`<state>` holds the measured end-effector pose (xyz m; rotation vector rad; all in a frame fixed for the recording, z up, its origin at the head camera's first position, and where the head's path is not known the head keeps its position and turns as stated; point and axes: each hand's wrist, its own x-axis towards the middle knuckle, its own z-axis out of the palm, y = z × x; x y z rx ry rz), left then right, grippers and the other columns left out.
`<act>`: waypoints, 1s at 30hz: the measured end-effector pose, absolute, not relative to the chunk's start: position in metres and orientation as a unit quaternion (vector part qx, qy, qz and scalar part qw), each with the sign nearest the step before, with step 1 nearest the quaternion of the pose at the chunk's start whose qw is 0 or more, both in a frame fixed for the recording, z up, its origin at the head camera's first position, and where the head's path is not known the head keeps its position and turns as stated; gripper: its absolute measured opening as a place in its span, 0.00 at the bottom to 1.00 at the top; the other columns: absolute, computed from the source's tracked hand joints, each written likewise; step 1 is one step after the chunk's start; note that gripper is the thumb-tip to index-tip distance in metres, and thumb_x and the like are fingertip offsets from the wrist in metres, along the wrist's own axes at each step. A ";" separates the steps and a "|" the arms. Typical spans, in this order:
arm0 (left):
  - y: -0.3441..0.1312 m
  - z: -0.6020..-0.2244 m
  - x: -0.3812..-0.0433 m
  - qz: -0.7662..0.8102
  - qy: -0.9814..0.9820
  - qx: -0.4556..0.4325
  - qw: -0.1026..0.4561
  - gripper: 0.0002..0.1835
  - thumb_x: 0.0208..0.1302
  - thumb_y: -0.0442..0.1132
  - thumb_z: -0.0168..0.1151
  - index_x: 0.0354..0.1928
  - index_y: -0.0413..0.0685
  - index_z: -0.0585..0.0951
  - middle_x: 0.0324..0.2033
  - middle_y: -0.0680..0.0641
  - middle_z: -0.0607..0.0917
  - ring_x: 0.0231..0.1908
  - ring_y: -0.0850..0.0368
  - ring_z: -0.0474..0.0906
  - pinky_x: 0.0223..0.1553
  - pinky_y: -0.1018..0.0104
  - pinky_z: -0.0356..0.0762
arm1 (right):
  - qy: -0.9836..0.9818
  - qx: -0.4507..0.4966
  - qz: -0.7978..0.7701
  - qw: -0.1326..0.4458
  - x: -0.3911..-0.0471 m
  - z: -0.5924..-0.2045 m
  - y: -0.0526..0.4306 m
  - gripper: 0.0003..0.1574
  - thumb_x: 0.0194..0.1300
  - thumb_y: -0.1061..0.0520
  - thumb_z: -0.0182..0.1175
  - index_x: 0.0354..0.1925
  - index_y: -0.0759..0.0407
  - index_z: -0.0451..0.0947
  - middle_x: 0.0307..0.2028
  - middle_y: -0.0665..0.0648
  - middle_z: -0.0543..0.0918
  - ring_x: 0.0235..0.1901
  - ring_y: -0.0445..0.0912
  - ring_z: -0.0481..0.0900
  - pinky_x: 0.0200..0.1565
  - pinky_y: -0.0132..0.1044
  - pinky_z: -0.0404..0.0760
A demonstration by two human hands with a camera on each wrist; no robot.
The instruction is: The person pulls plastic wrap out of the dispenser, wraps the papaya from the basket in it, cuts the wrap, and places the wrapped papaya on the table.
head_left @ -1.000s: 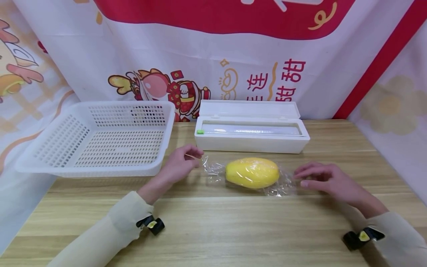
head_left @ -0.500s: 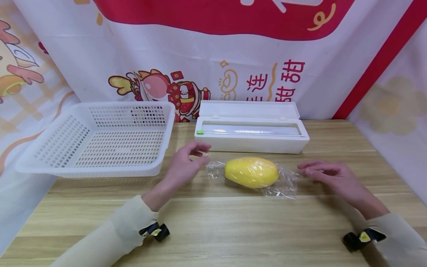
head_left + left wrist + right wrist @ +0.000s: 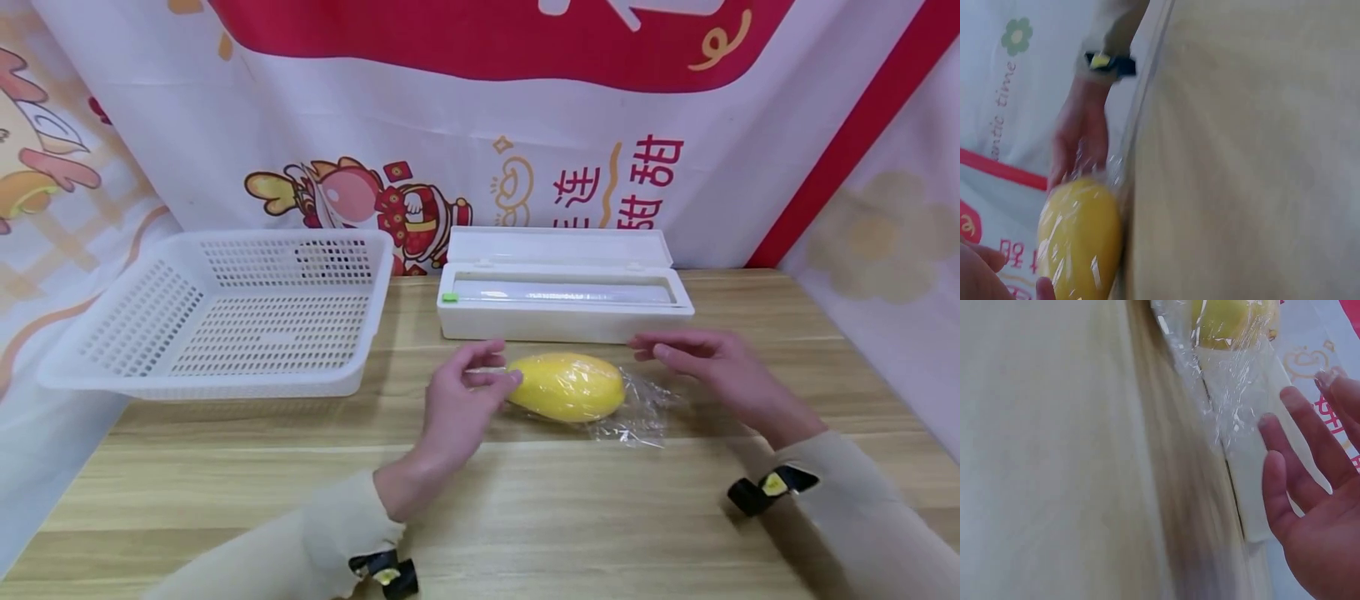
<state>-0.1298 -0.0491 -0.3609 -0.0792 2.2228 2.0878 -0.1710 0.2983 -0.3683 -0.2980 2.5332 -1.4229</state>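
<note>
A yellow oval fruit [image 3: 567, 387], papaya-like, lies on its side on the table in clear plastic wrap [image 3: 637, 408]. Loose film spreads beyond its right end. My left hand [image 3: 465, 404] is at the fruit's left end, thumb and fingers loosely bent and apart; in the head view the thumb tip overlaps that end, and contact is unclear. Behind and to the right of the fruit, my right hand [image 3: 712, 367] hovers with relaxed fingers near the box's front right corner. The right wrist view shows the right hand's spread fingers [image 3: 1300, 481] beside the film, holding nothing.
Behind the fruit stands a white box [image 3: 566, 325], its lid [image 3: 558, 246] raised, with a roll of clear film [image 3: 562, 292] inside and a green tab at left. A white perforated basket [image 3: 247, 383] sits at the left. A printed cloth [image 3: 465, 125] hangs behind the table.
My left hand has moved right, from beyond the film's left end to the fruit's left end. My right hand has moved left and farther back. The fruit has hardly shifted.
</note>
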 end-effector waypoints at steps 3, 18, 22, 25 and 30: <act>-0.038 -0.369 -0.121 0.700 0.712 -0.041 0.041 0.21 0.65 0.34 0.74 0.59 0.48 0.82 0.53 0.42 0.83 0.48 0.52 0.85 0.44 0.60 0.90 | 0.845 -0.116 -0.502 0.142 -0.182 -0.369 0.292 0.27 0.81 0.43 0.57 0.72 0.45 0.78 0.67 0.53 0.84 0.63 0.42 0.85 0.61 0.29 0.82; -0.013 -0.382 -0.109 0.722 0.689 -0.053 0.029 0.16 0.63 0.33 0.76 0.51 0.43 0.83 0.45 0.42 0.84 0.38 0.55 0.83 0.37 0.61 0.90 | 0.817 -0.198 -0.503 0.202 -0.199 -0.375 0.261 0.23 0.80 0.50 0.58 0.70 0.43 0.80 0.69 0.47 0.82 0.71 0.40 0.75 0.66 0.26 0.75; -0.013 -0.384 -0.111 0.716 0.695 -0.056 0.039 0.16 0.63 0.33 0.76 0.52 0.45 0.83 0.46 0.43 0.84 0.39 0.55 0.83 0.39 0.62 0.90 | 0.820 -0.191 -0.497 0.210 -0.189 -0.376 0.259 0.25 0.79 0.47 0.59 0.71 0.40 0.79 0.71 0.44 0.80 0.74 0.43 0.73 0.67 0.28 0.73; -0.013 -0.384 -0.112 0.709 0.701 -0.052 0.047 0.18 0.63 0.34 0.76 0.54 0.48 0.84 0.47 0.44 0.84 0.41 0.55 0.83 0.40 0.61 0.90 | 0.821 -0.183 -0.498 0.210 -0.181 -0.378 0.259 0.27 0.78 0.46 0.61 0.72 0.38 0.77 0.72 0.43 0.78 0.74 0.42 0.73 0.67 0.28 0.73; -0.016 -0.383 -0.116 0.668 0.741 -0.015 0.063 0.22 0.62 0.38 0.78 0.58 0.56 0.84 0.50 0.47 0.84 0.45 0.56 0.83 0.44 0.64 0.88 | 0.806 -0.196 -0.525 0.191 -0.164 -0.382 0.258 0.32 0.78 0.52 0.62 0.76 0.43 0.72 0.75 0.50 0.76 0.67 0.40 0.80 0.63 0.29 0.80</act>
